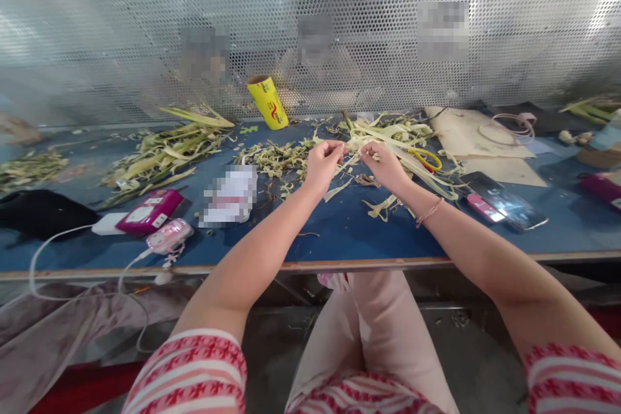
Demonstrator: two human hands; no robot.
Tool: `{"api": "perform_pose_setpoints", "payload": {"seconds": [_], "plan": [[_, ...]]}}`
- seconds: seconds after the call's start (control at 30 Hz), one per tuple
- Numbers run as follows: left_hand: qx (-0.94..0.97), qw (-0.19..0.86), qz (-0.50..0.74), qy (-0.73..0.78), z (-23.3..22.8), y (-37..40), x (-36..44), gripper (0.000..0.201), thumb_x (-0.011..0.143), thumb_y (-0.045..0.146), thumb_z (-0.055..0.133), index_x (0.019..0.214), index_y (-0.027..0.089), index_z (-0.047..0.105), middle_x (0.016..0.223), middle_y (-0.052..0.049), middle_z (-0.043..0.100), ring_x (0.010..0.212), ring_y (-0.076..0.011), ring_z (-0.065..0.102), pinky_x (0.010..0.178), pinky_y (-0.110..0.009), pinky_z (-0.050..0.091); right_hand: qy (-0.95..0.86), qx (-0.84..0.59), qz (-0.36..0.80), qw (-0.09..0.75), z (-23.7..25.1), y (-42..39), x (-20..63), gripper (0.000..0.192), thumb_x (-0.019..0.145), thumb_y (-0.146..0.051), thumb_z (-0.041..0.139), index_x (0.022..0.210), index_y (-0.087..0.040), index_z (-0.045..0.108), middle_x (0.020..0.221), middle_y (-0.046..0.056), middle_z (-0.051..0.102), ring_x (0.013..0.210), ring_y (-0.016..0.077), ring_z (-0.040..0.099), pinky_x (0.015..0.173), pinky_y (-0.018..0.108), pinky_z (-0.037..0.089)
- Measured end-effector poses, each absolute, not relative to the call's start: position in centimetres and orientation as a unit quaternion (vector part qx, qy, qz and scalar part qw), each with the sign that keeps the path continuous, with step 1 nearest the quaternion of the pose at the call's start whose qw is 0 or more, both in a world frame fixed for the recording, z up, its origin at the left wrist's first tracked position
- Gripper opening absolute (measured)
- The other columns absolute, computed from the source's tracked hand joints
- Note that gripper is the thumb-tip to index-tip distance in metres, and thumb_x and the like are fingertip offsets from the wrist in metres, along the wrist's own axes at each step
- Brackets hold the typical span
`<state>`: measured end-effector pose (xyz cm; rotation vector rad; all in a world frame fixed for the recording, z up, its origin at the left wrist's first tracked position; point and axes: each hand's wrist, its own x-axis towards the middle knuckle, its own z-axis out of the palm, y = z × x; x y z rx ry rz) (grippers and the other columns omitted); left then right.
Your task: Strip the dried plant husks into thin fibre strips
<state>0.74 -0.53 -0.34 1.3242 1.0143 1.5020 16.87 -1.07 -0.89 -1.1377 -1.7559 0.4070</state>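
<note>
Over the blue table, my left hand is closed in a pinch, fingertips and thumb together. A short distance to its right, my right hand is also closed in a pinch. A thin, pale plant strip runs between the fingertips of both hands. Its ends are hidden by the fingers. Behind and around my right hand lies a heap of long, pale green leaf strips. Yellow-handled scissors lie among them. Curled green scraps are piled left of my left hand.
On the left are another leaf heap, a purple box, a pink device with a white cable, and a black item. A yellow tube leans near the perforated metal screen. Phones and brown card lie right.
</note>
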Motion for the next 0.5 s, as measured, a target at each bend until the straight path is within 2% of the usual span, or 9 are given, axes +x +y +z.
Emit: {"api": "perform_pose_setpoints", "payload": {"seconds": [0.13, 0.23, 0.37, 0.5], "plan": [[0.52, 0.466, 0.593, 0.402, -0.5, -0.5, 0.9, 0.004, 0.086, 0.013, 0.061, 0.084, 0.015, 0.065, 0.071, -0.001, 0.068, 0.058, -0.0072, 0.053, 0.063, -0.022, 0.044, -0.719, -0.475, 0.161, 0.481, -0.7, -1.1, 17.1, 0.009, 0.081, -0.023, 0.055, 0.073, -0.021, 0.052, 0.077, 0.002, 0.054, 0.08, 0.0189, 0.05, 0.081, 0.034, 0.043], [0.558, 0.454, 0.581, 0.38, -0.5, -0.7, 0.8, 0.005, 0.086, 0.013, 0.062, 0.084, 0.016, 0.065, 0.072, -0.001, 0.068, 0.063, -0.009, 0.058, 0.065, -0.023, 0.046, -0.712, -0.482, 0.176, 0.479, -0.5, -1.2, 17.4, 0.008, 0.082, -0.023, 0.053, 0.075, -0.021, 0.052, 0.078, 0.003, 0.056, 0.075, 0.0174, 0.05, 0.071, 0.031, 0.042], [0.661, 0.375, 0.545, 0.356, -0.2, -1.3, 0.4, 0.003, 0.085, 0.017, 0.066, 0.084, 0.019, 0.068, 0.076, -0.002, 0.07, 0.067, -0.0113, 0.061, 0.067, -0.024, 0.047, -0.708, -0.497, 0.161, 0.474, -0.2, -1.3, 17.9, 0.008, 0.082, -0.023, 0.052, 0.075, -0.021, 0.05, 0.073, 0.0, 0.056, 0.062, 0.0139, 0.045, 0.064, 0.03, 0.038], [0.762, 0.259, 0.49, 0.333, 0.1, -1.5, -0.1, 0.011, 0.087, 0.018, 0.061, 0.086, 0.021, 0.072, 0.084, -0.004, 0.073, 0.078, -0.0147, 0.065, 0.077, -0.028, 0.049, -0.728, -0.478, 0.113, 0.478, 0.2, -1.5, 18.4, 0.008, 0.076, -0.019, 0.053, 0.069, -0.021, 0.049, 0.069, 0.001, 0.056, 0.066, 0.0153, 0.048, 0.067, 0.03, 0.04]]}}
